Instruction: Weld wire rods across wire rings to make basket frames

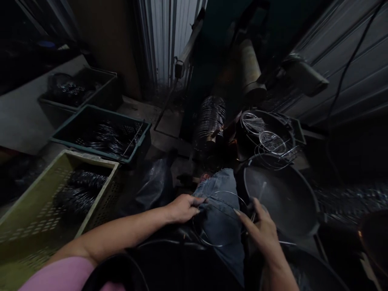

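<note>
A thin metal wire ring [209,243] is held over the blue denim on my lap, with a straighter length of wire crossing it. My left hand [183,208] pinches this wire at the left between thumb and fingers. On the right, a fingertip of my right hand [263,228] meets the wire's other end, and its fingers are curled. Thin pale pieces show between those fingers, too dark to name. Beside my right hand sits a wide dark basin [281,198].
On the left stand a yellow crate [63,161], a green crate [115,155] and a grey crate [106,79], each holding dark metal pieces. Ahead, wire coils [212,117] hang on a bar. Wire rings lie over a round container [291,133] at right. The place is dim.
</note>
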`<state>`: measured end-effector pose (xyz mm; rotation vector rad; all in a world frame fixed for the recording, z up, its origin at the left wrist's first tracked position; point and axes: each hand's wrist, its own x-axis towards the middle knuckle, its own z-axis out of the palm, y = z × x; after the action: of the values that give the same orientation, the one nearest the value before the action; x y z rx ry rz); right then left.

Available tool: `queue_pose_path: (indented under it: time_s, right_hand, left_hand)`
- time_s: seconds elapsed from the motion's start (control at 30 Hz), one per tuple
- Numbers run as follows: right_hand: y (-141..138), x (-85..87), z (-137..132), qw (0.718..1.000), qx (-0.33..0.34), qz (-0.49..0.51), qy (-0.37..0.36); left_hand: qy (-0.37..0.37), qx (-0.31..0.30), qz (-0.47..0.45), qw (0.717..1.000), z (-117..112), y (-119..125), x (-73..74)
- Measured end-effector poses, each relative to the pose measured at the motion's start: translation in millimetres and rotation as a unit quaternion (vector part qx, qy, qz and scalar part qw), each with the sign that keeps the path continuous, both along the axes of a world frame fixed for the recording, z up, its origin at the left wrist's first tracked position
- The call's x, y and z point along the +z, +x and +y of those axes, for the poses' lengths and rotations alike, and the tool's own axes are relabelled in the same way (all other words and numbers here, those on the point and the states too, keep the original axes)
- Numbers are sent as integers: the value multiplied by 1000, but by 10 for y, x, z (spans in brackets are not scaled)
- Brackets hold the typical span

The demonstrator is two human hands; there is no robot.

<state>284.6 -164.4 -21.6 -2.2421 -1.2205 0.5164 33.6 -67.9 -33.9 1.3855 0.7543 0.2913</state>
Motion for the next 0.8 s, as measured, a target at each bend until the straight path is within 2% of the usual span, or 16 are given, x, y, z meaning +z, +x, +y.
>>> queue_pose_path:
  time_s: [0.07, 0.13, 0.2, 0.3, 0.4, 0.5, 0.57, 0.67, 0.8]
  right_hand:
    - [74, 24, -93, 998, -16, -53, -17]
    - [150, 84, -197, 997, -14, -74, -17]
    - [191, 171, -284, 997, 7, -81, -2]
    - [97, 338, -309, 990, 69, -117, 47]
    - [-222, 511, -151, 963, 176, -179, 93]
    - [-658, 617, 129, 923, 320, -190, 99]
    - [-914, 631, 322, 903, 378, -183, 87]
    - [-1148, 605, 538, 892, 408, -181, 66]
    - [-1223, 595, 653, 898, 406, -163, 35]
  left_hand:
    - [13, -44, 7, 999, 29, -17, 10]
    - [0, -60, 7, 998, 68, -22, 23]
    - [-42, -15, -1, 999, 117, -16, 52]
    - [-138, 111, -22, 984, 217, -1, 165]
    - [-169, 201, -64, 963, 339, -1, 336]
    - [-189, 240, -91, 948, 413, -30, 476]
    - [-194, 251, -110, 942, 419, -63, 530]
    - [-199, 253, -138, 937, 397, -118, 572]
    - [-203, 250, -161, 933, 390, -151, 604]
